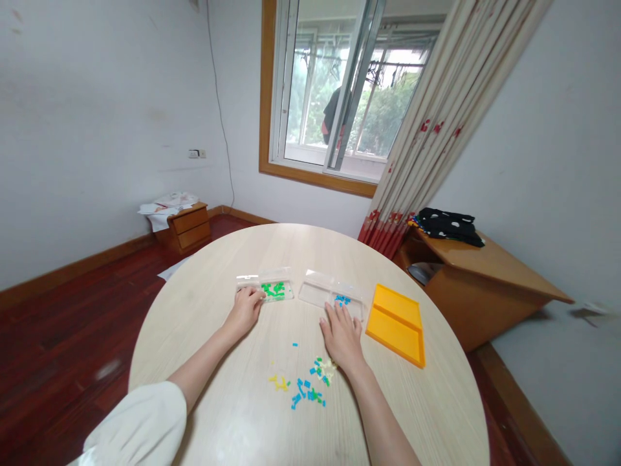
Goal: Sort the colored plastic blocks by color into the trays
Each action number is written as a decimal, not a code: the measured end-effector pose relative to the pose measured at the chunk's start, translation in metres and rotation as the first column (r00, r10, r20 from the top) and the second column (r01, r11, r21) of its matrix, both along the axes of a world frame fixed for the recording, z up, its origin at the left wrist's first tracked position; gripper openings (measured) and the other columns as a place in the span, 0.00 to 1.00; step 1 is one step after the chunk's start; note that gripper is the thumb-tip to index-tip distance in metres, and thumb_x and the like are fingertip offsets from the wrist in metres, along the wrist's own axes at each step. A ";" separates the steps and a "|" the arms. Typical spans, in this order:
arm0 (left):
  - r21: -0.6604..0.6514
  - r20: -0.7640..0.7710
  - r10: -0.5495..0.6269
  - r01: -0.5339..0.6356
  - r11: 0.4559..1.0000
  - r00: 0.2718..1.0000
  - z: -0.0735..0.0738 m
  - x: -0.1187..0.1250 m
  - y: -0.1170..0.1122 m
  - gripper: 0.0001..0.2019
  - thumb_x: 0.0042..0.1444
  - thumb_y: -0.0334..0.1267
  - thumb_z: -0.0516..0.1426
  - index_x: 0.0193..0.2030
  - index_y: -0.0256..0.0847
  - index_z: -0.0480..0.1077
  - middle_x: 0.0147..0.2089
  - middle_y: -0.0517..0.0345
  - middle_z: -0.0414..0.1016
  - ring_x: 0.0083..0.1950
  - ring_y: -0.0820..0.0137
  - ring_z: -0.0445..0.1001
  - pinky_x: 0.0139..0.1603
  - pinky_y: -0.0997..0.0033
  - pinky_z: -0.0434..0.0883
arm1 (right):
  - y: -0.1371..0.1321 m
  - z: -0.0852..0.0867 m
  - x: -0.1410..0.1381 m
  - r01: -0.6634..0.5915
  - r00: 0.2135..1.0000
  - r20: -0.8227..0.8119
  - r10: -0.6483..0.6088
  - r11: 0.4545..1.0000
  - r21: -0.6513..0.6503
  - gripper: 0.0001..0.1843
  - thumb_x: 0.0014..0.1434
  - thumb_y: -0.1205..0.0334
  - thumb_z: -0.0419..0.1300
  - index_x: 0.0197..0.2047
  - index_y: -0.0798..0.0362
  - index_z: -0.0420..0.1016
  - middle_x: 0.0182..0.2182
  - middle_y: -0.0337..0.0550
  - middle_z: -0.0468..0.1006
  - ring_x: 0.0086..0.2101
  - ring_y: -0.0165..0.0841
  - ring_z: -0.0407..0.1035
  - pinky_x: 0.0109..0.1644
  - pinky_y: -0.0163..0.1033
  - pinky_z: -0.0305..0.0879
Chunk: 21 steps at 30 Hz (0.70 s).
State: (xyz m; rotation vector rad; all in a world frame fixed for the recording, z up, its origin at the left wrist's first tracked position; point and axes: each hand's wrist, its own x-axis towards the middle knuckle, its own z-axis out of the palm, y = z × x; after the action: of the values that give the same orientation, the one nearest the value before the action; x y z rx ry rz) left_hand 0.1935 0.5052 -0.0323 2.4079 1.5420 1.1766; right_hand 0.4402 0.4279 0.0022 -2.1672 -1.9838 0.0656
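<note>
My left hand (pixel 246 309) rests on the round table with its fingers curled, right at the near edge of a clear tray (pixel 250 281) that holds green pieces (pixel 273 290). My right hand (pixel 342 333) lies flat with fingers stretched out, fingertips touching the near edge of a second clear tray (pixel 317 291) with a few blue pieces (pixel 342 299) in it. A loose heap of small blue, green, yellow and white pieces (pixel 306 383) lies on the table just near my right wrist.
An orange two-part tray (pixel 395 322) sits to the right of the clear trays. The round wooden table (pixel 233 414) ends close on every side. A slanted wooden desk with dark cloth (pixel 449 225) stands at the right, a small drawer unit (pixel 188 225) at the left wall.
</note>
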 end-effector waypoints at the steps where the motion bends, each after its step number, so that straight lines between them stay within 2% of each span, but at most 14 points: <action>1: -0.002 0.001 0.001 -0.001 1.000 1.000 0.001 0.001 0.001 0.08 0.52 0.31 0.52 0.36 0.39 0.71 0.35 0.52 0.68 0.40 0.65 0.65 0.43 0.63 0.63 | 0.000 0.000 0.000 0.002 1.000 -0.002 -0.002 1.000 -0.001 0.25 0.64 0.56 0.41 0.62 0.50 0.53 0.63 0.47 0.51 0.62 0.39 0.41 0.60 0.54 0.37; 11: -0.015 -0.014 0.029 -0.030 0.999 0.999 0.005 0.003 -0.002 0.09 0.53 0.33 0.51 0.36 0.38 0.71 0.36 0.51 0.69 0.41 0.64 0.65 0.45 0.61 0.62 | 0.000 -0.001 0.002 -0.013 0.999 -0.032 0.012 1.000 -0.022 0.25 0.64 0.57 0.40 0.63 0.49 0.51 0.64 0.48 0.49 0.62 0.38 0.39 0.60 0.55 0.36; 15: 0.050 0.041 0.044 -0.046 0.998 0.998 0.010 0.002 -0.008 0.09 0.53 0.33 0.52 0.39 0.38 0.71 0.39 0.50 0.69 0.44 0.64 0.65 0.48 0.60 0.61 | -0.001 0.001 0.002 -0.009 0.998 -0.065 0.014 0.997 0.079 0.25 0.63 0.59 0.42 0.63 0.50 0.52 0.63 0.49 0.50 0.62 0.39 0.41 0.60 0.55 0.37; 18: 0.061 0.088 0.026 -0.032 0.998 0.996 0.018 0.002 -0.014 0.08 0.54 0.34 0.51 0.38 0.38 0.70 0.38 0.51 0.69 0.44 0.64 0.65 0.48 0.61 0.61 | -0.004 0.008 0.003 -0.066 0.984 -0.148 0.097 0.977 0.204 0.21 0.61 0.62 0.45 0.56 0.54 0.64 0.58 0.53 0.60 0.59 0.39 0.51 0.59 0.51 0.44; 21: 0.008 0.112 -0.036 0.035 0.999 0.993 0.027 0.009 -0.027 0.08 0.55 0.35 0.50 0.35 0.39 0.70 0.35 0.53 0.69 0.41 0.65 0.66 0.46 0.63 0.61 | -0.010 0.018 0.004 -0.192 0.922 -0.294 0.253 0.956 0.221 0.14 0.59 0.65 0.48 0.42 0.56 0.73 0.44 0.51 0.74 0.46 0.36 0.65 0.51 0.42 0.57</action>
State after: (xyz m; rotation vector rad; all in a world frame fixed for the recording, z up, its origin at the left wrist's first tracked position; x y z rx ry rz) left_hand 0.2024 0.4778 -0.0055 2.3187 1.4596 1.2866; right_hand 0.4439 0.4181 0.0198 -1.6837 -1.9493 0.2379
